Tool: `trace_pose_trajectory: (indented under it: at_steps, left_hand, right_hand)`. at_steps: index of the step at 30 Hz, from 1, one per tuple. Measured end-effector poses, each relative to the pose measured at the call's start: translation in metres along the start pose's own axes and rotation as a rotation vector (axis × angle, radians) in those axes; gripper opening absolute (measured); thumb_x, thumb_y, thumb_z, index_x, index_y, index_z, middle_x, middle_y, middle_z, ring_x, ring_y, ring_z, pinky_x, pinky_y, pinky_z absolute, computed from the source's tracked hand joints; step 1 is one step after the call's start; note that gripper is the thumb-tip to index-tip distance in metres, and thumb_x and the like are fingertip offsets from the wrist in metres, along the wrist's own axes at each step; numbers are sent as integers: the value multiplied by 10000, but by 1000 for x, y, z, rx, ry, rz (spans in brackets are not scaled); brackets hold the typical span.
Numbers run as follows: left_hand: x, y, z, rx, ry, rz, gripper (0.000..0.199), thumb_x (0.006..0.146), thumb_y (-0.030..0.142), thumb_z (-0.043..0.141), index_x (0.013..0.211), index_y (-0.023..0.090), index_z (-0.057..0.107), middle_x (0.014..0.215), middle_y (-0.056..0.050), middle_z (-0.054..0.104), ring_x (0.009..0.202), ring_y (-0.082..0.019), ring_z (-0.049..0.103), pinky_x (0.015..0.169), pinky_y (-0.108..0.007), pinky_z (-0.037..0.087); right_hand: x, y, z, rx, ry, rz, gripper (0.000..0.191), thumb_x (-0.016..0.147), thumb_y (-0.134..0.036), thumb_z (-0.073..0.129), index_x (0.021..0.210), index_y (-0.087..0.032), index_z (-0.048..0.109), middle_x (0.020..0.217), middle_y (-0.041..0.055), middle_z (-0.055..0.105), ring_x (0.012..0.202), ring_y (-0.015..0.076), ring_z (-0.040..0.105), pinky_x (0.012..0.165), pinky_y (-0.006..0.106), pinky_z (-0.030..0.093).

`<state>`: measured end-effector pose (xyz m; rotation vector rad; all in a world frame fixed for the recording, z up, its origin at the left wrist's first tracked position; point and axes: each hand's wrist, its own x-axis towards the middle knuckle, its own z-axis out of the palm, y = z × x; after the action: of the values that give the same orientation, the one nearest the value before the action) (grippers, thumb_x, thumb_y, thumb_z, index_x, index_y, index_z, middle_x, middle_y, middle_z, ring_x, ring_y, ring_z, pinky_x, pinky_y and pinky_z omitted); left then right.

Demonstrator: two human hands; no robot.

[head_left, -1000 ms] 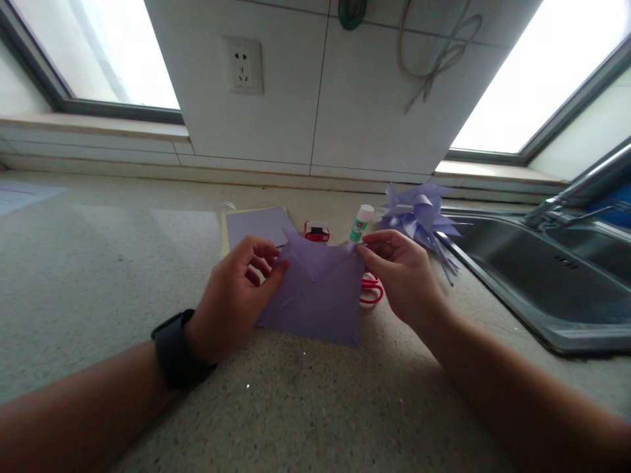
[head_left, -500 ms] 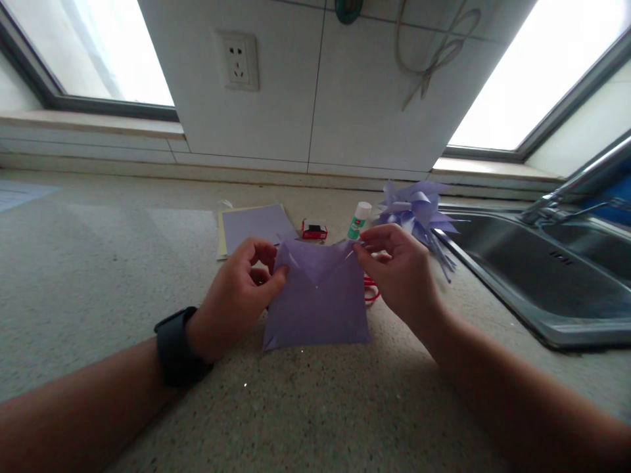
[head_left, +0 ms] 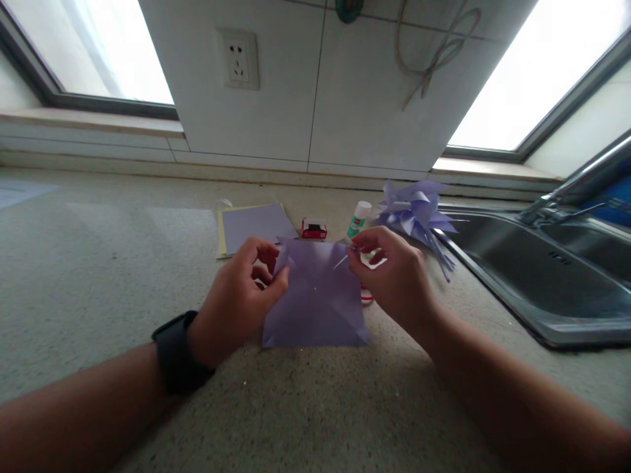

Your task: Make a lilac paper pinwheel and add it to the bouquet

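A square purple paper (head_left: pixel 315 309) with crease lines stands over the counter between my hands. My left hand (head_left: pixel 249 282) pinches its upper left corner, which curls inward. At the upper right corner, my right hand (head_left: pixel 387 266) has its thumb and fingers pressed together on the paper's edge, where a thin pale sliver shows. Just behind my right fingers a glue stick (head_left: pixel 358 219) with a white cap stands tilted. Red scissor handles (head_left: pixel 367 295) are partly hidden behind the paper and my right hand.
Behind lie a stack of purple and yellow sheets (head_left: pixel 254 223) and a small red box (head_left: pixel 314 228). Purple paper pinwheels (head_left: pixel 417 207) rest beside the steel sink (head_left: pixel 537 276) at the right. A white sheet (head_left: pixel 22 194) lies far left on the counter (head_left: pixel 123 276).
The paper's top flap, folded down towards the middle before, has opened out. My right hand has shifted slightly left with its corner; my left hand has hardly moved.
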<state>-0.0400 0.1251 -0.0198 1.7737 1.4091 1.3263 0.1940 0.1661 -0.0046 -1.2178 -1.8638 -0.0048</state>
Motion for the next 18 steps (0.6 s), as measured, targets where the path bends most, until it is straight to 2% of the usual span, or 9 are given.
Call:
trace_pose_trajectory:
  at_steps: [7, 12, 15, 18]
  left_hand:
    - [-1, -4, -2, 206, -37, 53, 131, 848, 223, 680, 939, 211, 588, 739, 34, 608, 585, -119, 582, 543, -259, 468]
    - [-1, 2, -3, 311, -106, 226, 118, 849, 137, 669, 946, 198, 640, 799, 13, 628, 675, -138, 585, 638, -296, 471]
    - [-3, 6, -6, 357, -165, 311, 110, 857, 113, 674, 930, 195, 673, 885, -7, 648, 780, -161, 603, 706, -315, 474]
    - [-4, 8, -8, 364, -190, 344, 120, 863, 97, 680, 928, 199, 690, 935, -11, 657, 866, -172, 617, 778, -322, 480]
  right_hand:
    - [0, 1, 1, -6, 32, -24, 104, 801, -199, 685, 904, -191, 678, 822, 37, 693, 753, 194, 641, 686, 352, 525]
    - [0, -5, -1, -54, 49, -218, 114, 809, -160, 688, 911, -208, 672, 848, 36, 720, 809, 208, 641, 744, 367, 530]
    - [0, -9, -3, -30, -6, -324, 121, 823, -146, 689, 916, -221, 664, 859, 26, 730, 826, 201, 636, 768, 362, 528]
    - [0, -11, -4, 33, -78, -347, 111, 842, -148, 686, 923, -219, 658, 861, 21, 722, 821, 187, 637, 741, 335, 527]
